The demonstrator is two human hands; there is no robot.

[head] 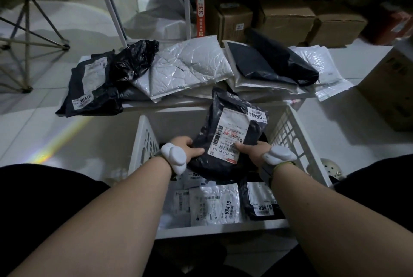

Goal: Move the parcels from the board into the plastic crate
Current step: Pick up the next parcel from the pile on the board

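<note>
Dark plastic parcel (225,142), crinkled, glossy, white shipping label with barcodes and a corner tag reading 08404, held above the white plastic crate (297,140). Left hand (186,150) and right hand (251,152) each have a closed grip on its lower edge, thumbs on top, fingers curled beneath. More labelled parcels lie in the crate below; on the board (138,105) just beyond sit a black bag (134,58), a silver padded mailer (185,69) and other dark and white parcels.
</note>
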